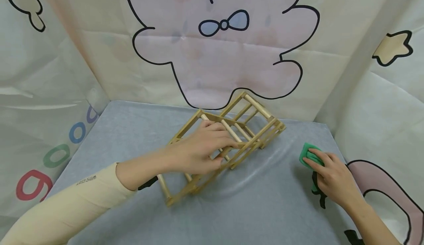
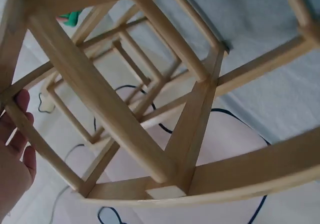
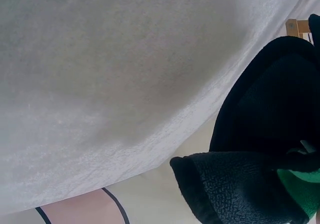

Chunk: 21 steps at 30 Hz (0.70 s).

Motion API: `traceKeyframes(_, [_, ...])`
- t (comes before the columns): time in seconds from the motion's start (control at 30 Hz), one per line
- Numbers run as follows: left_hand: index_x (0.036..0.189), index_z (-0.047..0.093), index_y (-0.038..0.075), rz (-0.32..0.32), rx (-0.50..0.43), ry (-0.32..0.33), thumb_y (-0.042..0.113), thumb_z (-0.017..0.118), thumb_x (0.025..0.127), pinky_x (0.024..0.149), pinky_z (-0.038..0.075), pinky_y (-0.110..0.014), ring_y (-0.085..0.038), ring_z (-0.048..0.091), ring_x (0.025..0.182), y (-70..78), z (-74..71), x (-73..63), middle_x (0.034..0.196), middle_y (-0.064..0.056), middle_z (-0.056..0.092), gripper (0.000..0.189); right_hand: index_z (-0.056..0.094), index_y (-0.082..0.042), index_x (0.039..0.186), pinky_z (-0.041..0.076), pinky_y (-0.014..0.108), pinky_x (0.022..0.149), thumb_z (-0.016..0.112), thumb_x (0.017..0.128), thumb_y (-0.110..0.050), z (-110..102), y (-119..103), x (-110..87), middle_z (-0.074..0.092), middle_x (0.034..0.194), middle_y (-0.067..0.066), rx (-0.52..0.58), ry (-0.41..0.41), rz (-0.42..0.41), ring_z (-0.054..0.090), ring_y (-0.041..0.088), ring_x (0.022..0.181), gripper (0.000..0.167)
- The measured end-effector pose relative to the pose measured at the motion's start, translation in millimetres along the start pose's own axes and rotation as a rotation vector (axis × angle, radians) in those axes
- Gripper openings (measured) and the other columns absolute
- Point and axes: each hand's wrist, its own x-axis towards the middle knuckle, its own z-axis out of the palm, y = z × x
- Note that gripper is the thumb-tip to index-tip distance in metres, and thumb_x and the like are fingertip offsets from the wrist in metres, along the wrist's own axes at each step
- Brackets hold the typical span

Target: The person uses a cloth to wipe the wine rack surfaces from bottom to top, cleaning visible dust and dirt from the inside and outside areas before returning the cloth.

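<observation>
While the blue-grey tabletop point(image 1: 265, 204) spreads beneath everything, the wooden rack point(image 1: 231, 130) slants across its middle, one end towards the far edge; whether it rests fully or is partly lifted, one cannot tell. The left hand point(image 1: 202, 149) grips the rack with its fingers curled about the frame. Near the right edge and well apart from the rack, the right hand point(image 1: 334, 178) grasps a green cloth point(image 1: 307, 151) between its fingers, with dark fabric point(image 3: 235, 179) hanging just beside it. Good handling probably calls for a firm left hold on a solid rail, slow turns, and a gathered cloth, lest loose folds snag between the bars
</observation>
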Motion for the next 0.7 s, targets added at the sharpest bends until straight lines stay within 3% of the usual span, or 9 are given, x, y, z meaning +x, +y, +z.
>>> traceKeyframes(0.17, [0.127,0.07,0.011,-0.049,0.075,-0.052,-0.002,0.073,0.093,0.095,0.034,-0.043,-0.019,0.054,0.115,-7.2,-12.8,-4.1,0.093,0.008,0.061,0.037,0.078,-0.006,0.115,0.05,0.052,0.074,0.052,0.081,-0.001,-2.9,-0.4,-1.1,0.062,0.134,0.022,0.007,-0.024,0.008,0.059,0.042,0.101,0.043])
traceKeyframes(0.23, [0.128,0.07,0.01,-0.066,0.087,-0.064,-0.006,0.071,0.092,0.098,0.035,-0.043,-0.02,0.054,0.116,-10.8,-15.9,-4.9,0.1,0.006,0.064,0.04,0.078,-0.006,0.115,0.051,0.053,0.074,0.057,0.075,0.003,-4.0,-0.5,-1.6,0.062,0.134,0.022,0.004,-0.034,0.011,0.059,0.041,0.102,0.046])
traceKeyframes(0.37, [0.129,0.069,0.009,-0.091,0.065,-0.067,-0.016,0.062,0.089,0.097,0.036,-0.042,-0.02,0.053,0.114,-20.3,-20.0,-6.5,0.109,0.003,0.065,0.048,0.078,-0.006,0.115,0.052,0.053,0.072,0.057,0.075,0.002,-4.3,-0.3,-2.6,0.062,0.134,0.022,-0.001,-0.036,0.008,0.059,0.041,0.1,0.046])
traceKeyframes(0.47, [0.13,0.069,0.005,-0.084,0.046,-0.055,-0.023,0.056,0.085,0.104,0.04,-0.04,-0.021,0.054,0.117,-27.6,-21.8,-7.8,0.115,-0.001,0.066,0.054,0.078,-0.006,0.115,0.051,0.052,0.072,0.054,0.078,-0.001,-2.8,0.0,-3.2,0.062,0.134,0.021,0.001,-0.027,0.004,0.058,0.04,0.1,0.045])
traceKeyframes(0.7, [0.129,0.069,0.0,-0.093,0.031,-0.032,-0.031,0.051,0.076,0.11,0.045,-0.041,-0.027,0.057,0.123,-40.4,-24.4,-7.8,0.125,-0.009,0.067,0.063,0.079,-0.007,0.114,0.049,0.051,0.075,0.054,0.077,0.0,-2.0,0.4,-4.3,0.063,0.133,0.021,0.011,-0.014,0.019,0.058,0.041,0.102,0.045])
